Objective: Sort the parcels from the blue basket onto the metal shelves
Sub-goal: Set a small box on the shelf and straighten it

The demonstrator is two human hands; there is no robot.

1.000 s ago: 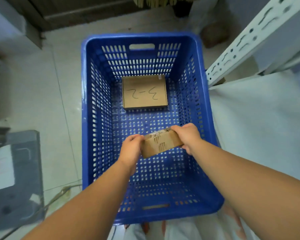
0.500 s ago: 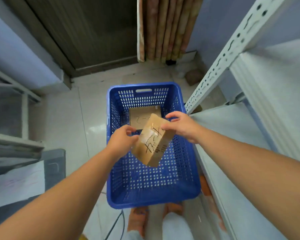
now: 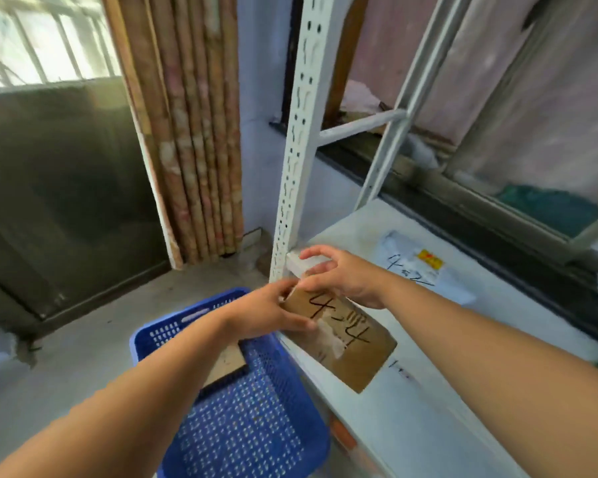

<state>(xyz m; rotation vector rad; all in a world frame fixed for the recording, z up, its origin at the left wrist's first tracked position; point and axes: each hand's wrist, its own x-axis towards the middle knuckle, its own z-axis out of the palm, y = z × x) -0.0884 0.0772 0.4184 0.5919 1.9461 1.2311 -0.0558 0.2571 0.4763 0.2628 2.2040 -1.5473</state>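
A brown cardboard parcel (image 3: 346,339) with black handwriting is at the front edge of the white metal shelf (image 3: 428,401); I cannot tell whether it rests on the shelf. My left hand (image 3: 266,313) grips its near left corner. My right hand (image 3: 346,276) holds its far end, index finger raised. The blue basket (image 3: 252,419) stands on the floor below and left of the shelf. A second brown parcel (image 3: 227,365) lies in it, partly hidden by my left forearm.
A white plastic mailer (image 3: 418,267) marked with writing lies further back on the shelf. The perforated white shelf upright (image 3: 296,143) rises just behind my hands. A rolled curtain (image 3: 194,132) and a dark door (image 3: 59,188) stand to the left.
Both hands lifted the parcel out of the basket and carried it up and right to the shelf edge. The view swung upward from the basket to the shelf.
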